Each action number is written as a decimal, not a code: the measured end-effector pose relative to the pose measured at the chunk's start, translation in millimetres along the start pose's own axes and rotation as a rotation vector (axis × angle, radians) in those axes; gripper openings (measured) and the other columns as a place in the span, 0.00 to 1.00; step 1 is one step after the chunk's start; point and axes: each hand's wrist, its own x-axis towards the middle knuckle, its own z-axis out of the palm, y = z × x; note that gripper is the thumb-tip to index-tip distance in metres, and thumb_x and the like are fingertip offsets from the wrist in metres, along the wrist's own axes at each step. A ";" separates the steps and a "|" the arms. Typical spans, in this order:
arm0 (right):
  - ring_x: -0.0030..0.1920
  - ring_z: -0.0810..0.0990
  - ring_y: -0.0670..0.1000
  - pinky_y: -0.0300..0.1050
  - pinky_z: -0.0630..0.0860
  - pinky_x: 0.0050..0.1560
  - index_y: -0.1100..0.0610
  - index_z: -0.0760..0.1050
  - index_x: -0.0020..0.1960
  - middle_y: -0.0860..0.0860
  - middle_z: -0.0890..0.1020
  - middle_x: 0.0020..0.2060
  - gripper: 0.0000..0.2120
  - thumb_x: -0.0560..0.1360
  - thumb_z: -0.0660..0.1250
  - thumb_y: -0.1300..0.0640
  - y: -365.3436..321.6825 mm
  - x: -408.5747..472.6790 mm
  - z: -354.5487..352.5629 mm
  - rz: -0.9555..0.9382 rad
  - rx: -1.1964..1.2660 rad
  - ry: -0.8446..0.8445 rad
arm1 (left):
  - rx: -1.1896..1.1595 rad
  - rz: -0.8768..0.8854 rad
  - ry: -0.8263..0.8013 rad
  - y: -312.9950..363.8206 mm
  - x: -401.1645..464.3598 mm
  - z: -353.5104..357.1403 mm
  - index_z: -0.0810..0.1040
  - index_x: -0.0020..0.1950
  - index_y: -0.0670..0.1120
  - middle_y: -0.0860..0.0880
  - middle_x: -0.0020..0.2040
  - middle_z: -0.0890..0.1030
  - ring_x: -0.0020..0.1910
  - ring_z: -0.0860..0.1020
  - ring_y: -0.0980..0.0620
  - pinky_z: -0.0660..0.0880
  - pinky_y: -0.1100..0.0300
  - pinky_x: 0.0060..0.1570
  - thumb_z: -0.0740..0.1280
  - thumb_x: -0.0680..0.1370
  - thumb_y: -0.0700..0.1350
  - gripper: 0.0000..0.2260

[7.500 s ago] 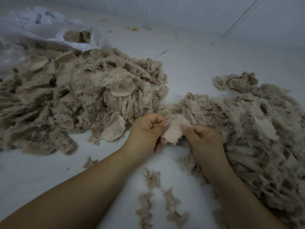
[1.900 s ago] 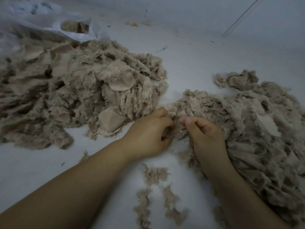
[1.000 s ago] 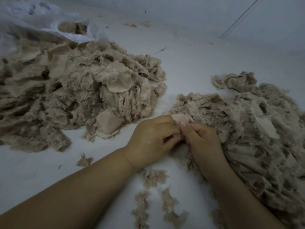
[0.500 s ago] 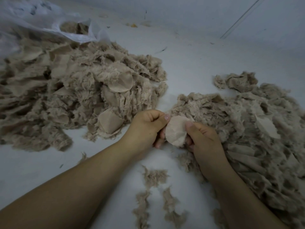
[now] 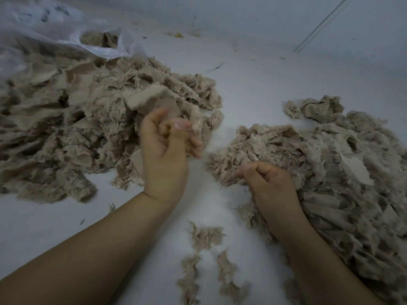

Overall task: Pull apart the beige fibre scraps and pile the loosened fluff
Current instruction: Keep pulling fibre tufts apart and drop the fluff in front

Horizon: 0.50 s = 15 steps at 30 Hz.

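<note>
My left hand (image 5: 164, 150) is raised over the near edge of the big left pile of beige fibre (image 5: 66, 128). Its fingers are curled, and a blurred flat beige scrap (image 5: 149, 99) sits at its fingertips. My right hand (image 5: 268, 183) rests at the near edge of the right pile (image 5: 319, 161). Its thumb and curled fingers pinch a tuft of fluff (image 5: 229, 170) there. The two hands are apart.
A translucent plastic bag (image 5: 55, 38) holding more beige scraps lies at the back left, behind the left pile. Small fluff strips (image 5: 204, 236) lie on the white surface (image 5: 253, 89) between my forearms. A wall rises at the back.
Half a second ago both hands held one round scrap between them. My left hand has since swung up and left to the left pile with a scrap. My right hand dropped to the right pile's edge.
</note>
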 end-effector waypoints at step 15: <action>0.41 0.81 0.63 0.65 0.78 0.43 0.50 0.80 0.48 0.56 0.83 0.38 0.11 0.70 0.62 0.50 -0.8 0.7 1.1 -0.008 -0.222 -0.193 | 0.528 0.310 -0.644 -5.8 -20.3 17.2 0.85 0.45 0.39 0.44 0.45 0.81 0.48 0.79 0.52 0.76 0.60 0.51 0.71 0.75 0.34 0.04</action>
